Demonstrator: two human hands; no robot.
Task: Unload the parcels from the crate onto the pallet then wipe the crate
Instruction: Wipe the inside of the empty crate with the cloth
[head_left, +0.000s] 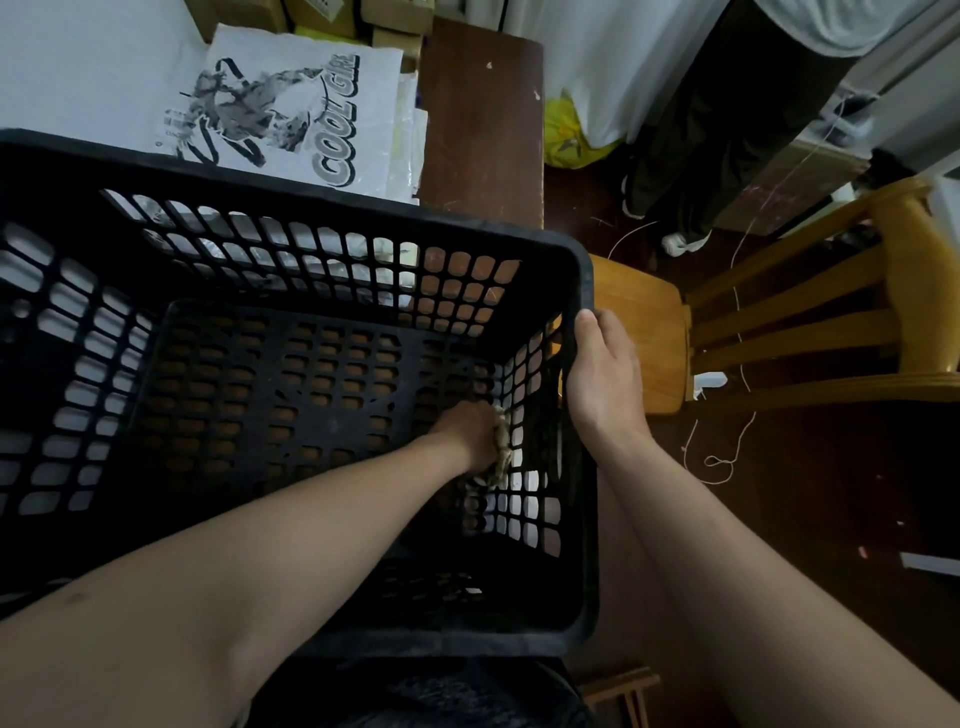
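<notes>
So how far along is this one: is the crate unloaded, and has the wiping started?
Unloading looks done: the crate shows no parcels inside, and a white printed parcel lies beyond its far rim. Wiping is in hand: the left hand holds a cloth against the right inner wall while the right hand grips the right rim. The other walls and floor may remain; I cannot tell which are wiped.

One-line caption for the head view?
Left hand holds a rag low inside the black crate; right hand grips its rim.
</notes>
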